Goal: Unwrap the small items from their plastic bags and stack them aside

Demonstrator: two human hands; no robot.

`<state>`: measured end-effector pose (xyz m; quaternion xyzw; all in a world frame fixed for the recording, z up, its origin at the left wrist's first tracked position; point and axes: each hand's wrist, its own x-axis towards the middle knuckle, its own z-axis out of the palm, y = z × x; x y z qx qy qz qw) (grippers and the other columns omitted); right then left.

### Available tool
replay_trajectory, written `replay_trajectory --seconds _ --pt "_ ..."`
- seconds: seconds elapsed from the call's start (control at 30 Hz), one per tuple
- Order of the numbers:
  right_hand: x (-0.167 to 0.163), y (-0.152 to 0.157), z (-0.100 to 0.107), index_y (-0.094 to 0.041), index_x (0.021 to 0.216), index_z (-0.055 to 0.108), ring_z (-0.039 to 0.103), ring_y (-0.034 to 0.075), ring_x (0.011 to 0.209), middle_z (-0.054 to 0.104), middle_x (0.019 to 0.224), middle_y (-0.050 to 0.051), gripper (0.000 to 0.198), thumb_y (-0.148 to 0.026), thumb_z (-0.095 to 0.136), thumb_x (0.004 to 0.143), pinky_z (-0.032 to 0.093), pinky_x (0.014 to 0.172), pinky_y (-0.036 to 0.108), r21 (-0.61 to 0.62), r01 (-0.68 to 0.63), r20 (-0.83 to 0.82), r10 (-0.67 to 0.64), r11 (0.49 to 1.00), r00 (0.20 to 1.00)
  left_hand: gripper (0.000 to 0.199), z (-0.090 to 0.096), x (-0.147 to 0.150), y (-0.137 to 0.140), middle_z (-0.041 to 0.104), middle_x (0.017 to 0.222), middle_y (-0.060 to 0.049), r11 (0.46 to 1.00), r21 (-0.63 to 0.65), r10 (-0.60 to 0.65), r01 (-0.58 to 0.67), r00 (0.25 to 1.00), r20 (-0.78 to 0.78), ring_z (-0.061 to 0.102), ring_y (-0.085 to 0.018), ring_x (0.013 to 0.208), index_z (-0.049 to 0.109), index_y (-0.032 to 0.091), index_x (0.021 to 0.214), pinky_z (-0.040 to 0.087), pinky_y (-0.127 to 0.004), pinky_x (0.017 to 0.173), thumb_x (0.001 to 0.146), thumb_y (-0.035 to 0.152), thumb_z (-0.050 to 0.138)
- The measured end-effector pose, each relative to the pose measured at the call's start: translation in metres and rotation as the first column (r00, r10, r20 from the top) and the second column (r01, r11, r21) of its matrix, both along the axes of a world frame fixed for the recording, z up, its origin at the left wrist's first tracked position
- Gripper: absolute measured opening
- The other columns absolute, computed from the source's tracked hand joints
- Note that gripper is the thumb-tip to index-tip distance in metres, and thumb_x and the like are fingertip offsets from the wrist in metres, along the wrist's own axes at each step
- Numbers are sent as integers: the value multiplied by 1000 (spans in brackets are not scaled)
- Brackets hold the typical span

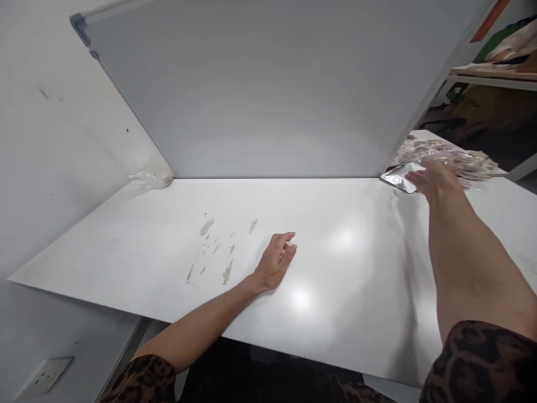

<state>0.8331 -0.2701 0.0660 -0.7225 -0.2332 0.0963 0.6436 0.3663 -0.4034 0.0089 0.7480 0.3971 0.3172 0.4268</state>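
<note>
My left hand [277,262] rests on the white table [327,313] near its middle. Its fingers are loosely curved, with a gap to the thumb, and nothing is in it. At the right, my right hand [438,178] is stretched out beside a shiny silver pouch [403,178]. Motion blurs its fingers, so whether they grip or only touch the pouch does not show. Just behind that hand lies a pile of clear plastic packets [465,159] with pinkish-brown contents, partly covered by the hand.
A large whiteboard [277,95] stands upright across the back of the table. In the left corner, a crumpled clear plastic bag [151,179] lies against the wall. Grey worn patches [227,271] mark the tabletop. A wall socket [48,375] is at the lower left.
</note>
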Motion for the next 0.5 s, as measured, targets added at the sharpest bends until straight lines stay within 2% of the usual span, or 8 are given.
replay_trajectory --seconds 0.1,0.23,0.33,0.43,0.5 --pt "-44 -28 -25 -16 74 47 59 5 57 58 75 1 25 2 59 87 48 66 35 -85 -162 -198 142 983 970 52 -1 1 0 55 132 -12 1000 6 -15 15 1000 1 59 -20 107 53 24 142 52 -38 95 103 57 38" --pt "-107 -79 -47 -14 82 59 61 9 58 60 70 0 17 2 66 80 51 65 31 -70 -314 -254 288 947 923 51 -4 4 2 56 129 -12 999 39 -18 17 999 31 59 -20 102 56 22 138 50 -40 99 103 55 40" --pt "-158 -109 -54 -15 83 67 63 14 63 65 69 2 16 -9 75 71 50 62 28 -62 -424 -243 398 904 885 48 -7 6 6 57 124 -11 998 62 5 -12 995 100 58 -18 96 60 21 132 51 -38 96 101 54 44" --pt "-213 -131 -56 -18 83 70 62 17 68 67 70 2 26 -31 82 65 51 64 32 -76 -592 -152 577 803 802 45 -7 4 9 58 120 -11 989 127 42 -71 976 216 58 -18 93 65 21 123 51 -35 91 99 56 50" --pt "-252 -142 -57 -20 88 70 63 20 74 70 77 3 34 -45 79 67 53 71 36 -127 -687 -39 688 716 725 44 -5 -2 10 58 122 -12 976 182 66 -123 955 289 59 -18 97 66 22 121 51 -34 88 98 57 51"
